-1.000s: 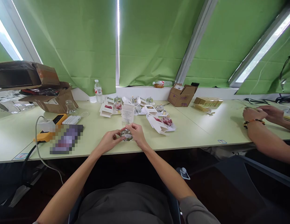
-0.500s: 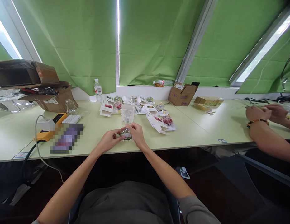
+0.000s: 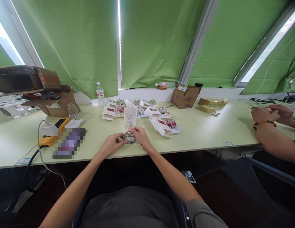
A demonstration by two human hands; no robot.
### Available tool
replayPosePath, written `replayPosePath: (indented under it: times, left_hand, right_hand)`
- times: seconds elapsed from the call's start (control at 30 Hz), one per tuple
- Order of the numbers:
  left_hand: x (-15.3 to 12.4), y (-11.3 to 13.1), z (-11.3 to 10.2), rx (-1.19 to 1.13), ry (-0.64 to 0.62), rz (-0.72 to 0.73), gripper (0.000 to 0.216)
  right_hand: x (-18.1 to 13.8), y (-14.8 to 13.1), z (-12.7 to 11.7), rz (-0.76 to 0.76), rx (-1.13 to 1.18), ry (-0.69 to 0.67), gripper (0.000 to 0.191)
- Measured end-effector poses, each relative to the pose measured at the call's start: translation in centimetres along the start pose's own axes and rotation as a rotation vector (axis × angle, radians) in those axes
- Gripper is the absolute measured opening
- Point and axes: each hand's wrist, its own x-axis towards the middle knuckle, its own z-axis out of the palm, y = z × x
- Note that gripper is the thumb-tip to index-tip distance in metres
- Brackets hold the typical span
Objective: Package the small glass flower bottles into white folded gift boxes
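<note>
Near the front edge of the table I have a small round glass bottle point(image 3: 130, 139) with something dark in it, standing roughly upright. My left hand point(image 3: 111, 144) closes on its left side with thumb and fingers. The fingers of my right hand point(image 3: 142, 138) are pressed at the bottle's upper right, partly hiding its neck. Right behind it stands a white printed carton panel point(image 3: 130, 116). Farther back, several similar bottles lie with opened white cartons, among them a bottle with red contents point(image 3: 171, 123) and a bottle with pinkish contents point(image 3: 120, 109).
A phone-like blurred item point(image 3: 69, 142), a yellow power strip point(image 3: 59, 125) and a white cable lie left. Brown cartons point(image 3: 49, 104) are piled behind. A water bottle point(image 3: 100, 94) and cardboard box point(image 3: 186, 96) stand at the back. A co-worker's hands point(image 3: 268, 114) are far right.
The view has shifted slightly. My hands stay around the bottle, with only a small shift of the right fingers. The co-worker's hands have moved a little.
</note>
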Motion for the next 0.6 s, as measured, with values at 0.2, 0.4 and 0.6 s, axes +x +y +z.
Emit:
replayPosePath:
  times: [0.2, 0.4, 0.6]
  left_hand:
    - [-0.04, 0.05, -0.02, 0.0, -0.005, -0.006, 0.035]
    - [-0.01, 0.1, 0.0, -0.003, 0.0, -0.011, 0.037]
    - [-0.06, 0.22, -0.08, 0.004, 0.005, 0.003, 0.036]
  right_hand:
    - [0.11, -0.13, -0.21, 0.002, 0.006, -0.024, 0.036]
    - [-0.11, -0.54, -0.1, -0.04, 0.052, -0.067, 0.029]
    - [-0.63, -1.03, -0.16, -0.2, -0.111, -0.014, 0.022]
